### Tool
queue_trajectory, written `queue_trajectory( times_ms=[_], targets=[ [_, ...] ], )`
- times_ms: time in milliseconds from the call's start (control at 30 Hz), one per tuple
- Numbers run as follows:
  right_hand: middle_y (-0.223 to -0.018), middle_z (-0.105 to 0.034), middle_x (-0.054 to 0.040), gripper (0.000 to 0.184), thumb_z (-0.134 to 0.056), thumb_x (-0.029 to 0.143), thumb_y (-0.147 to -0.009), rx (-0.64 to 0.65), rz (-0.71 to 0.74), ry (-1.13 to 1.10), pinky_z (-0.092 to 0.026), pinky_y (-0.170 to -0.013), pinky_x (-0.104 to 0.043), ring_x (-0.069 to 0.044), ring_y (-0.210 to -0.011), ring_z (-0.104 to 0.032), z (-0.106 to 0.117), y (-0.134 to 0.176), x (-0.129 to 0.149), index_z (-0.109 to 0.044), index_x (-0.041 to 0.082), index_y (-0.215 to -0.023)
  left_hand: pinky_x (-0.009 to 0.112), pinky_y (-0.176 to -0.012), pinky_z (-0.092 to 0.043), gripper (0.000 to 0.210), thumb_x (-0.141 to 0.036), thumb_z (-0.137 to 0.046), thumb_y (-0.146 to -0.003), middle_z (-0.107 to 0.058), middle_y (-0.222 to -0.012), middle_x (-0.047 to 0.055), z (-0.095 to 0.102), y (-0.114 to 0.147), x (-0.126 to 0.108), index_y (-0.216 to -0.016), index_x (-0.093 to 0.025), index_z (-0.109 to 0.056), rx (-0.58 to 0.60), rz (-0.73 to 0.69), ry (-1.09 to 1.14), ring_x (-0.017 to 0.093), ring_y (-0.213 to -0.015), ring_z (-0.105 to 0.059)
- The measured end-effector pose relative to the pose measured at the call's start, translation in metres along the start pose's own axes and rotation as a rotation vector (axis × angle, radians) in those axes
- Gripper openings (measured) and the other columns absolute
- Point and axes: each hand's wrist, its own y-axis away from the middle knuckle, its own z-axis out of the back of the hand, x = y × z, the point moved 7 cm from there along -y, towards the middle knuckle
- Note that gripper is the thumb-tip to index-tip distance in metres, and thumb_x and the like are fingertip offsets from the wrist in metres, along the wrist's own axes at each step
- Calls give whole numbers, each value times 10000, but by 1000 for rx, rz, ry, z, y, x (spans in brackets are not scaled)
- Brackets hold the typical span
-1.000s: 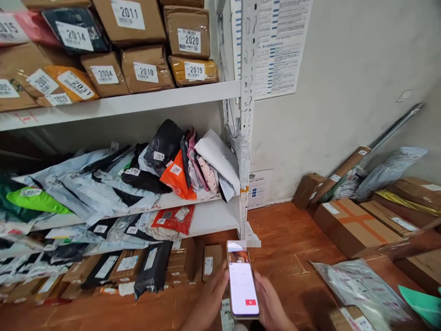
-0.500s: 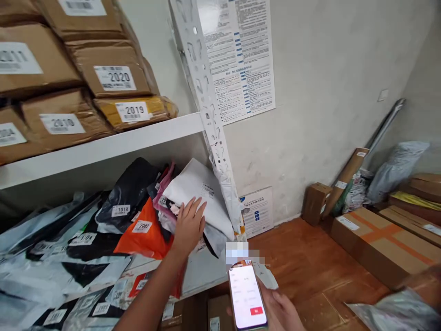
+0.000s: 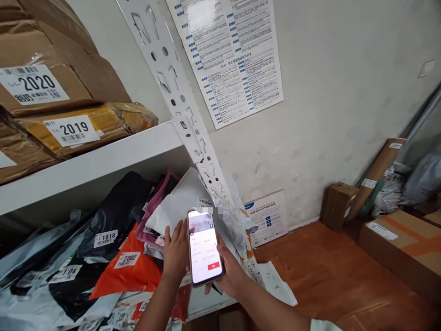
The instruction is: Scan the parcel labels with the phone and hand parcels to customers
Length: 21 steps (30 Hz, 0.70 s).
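On the middle shelf [image 3: 86,168], among stacked mailers: left hand [image 3: 175,250] pressed open-fingered against the white poly mailer [image 3: 179,202], nothing gripped. Right hand [image 3: 229,271] wrapped around a lit phone [image 3: 204,246], held upright just in front of that mailer. Beside it, an orange mailer [image 3: 127,273] tagged 2002 and a black one [image 3: 110,216] tagged 1018. Judged light, soft and floppy, with a slick film skin likely to slide between neighbours; best pinched at the free upper edge or corner, not squeezed flat across the middle.
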Motion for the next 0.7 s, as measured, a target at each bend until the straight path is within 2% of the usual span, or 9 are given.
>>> queue_trajectory(
  times_ms=[100, 267, 467, 700],
  targets=[
    [-1252, -607, -131, 677, -557, 496, -840, -19, 28, -28, -518, -333, -239, -285, -795, -717, -2, -10, 4, -246, 292, -1405, 583, -1113, -181, 468, -260, -503, -793, -538, -1364, 128, -2, 0, 0, -1249, -203, -595, -20, -22, 27, 332, -1295, -410],
    [-1210, -631, -139, 729, -608, 493, -810, -43, 54, -17, -521, -321, -246, -301, -820, -712, -2, -14, 9, -249, 255, -1399, 568, -1124, -153, 484, -252, -466, -811, -539, -1359, 136, -4, 3, 1, -1281, -201, -573, -27, -32, 18, 324, -1293, -407],
    [-1206, -636, -118, 652, -556, 468, -858, -35, 52, -4, -521, -324, -238, -282, -808, -715, 1, -16, 3, -252, 285, -1406, 557, -1130, -129, 513, -256, -473, -809, -491, -1399, 154, -4, 3, 2, -1313, -184, -542, -51, -54, 17, 333, -1292, -398],
    [-1236, -626, -112, 615, -537, 445, -879, -70, 67, 11, -513, -332, -232, -281, -833, -711, 9, -18, 2, -287, 302, -1422, 549, -1121, -142, 498, -246, -469, -812, -531, -1364, 139, -3, 2, 3, -1300, -197, -554, -62, -41, 36, 328, -1292, -398]
  ],
)
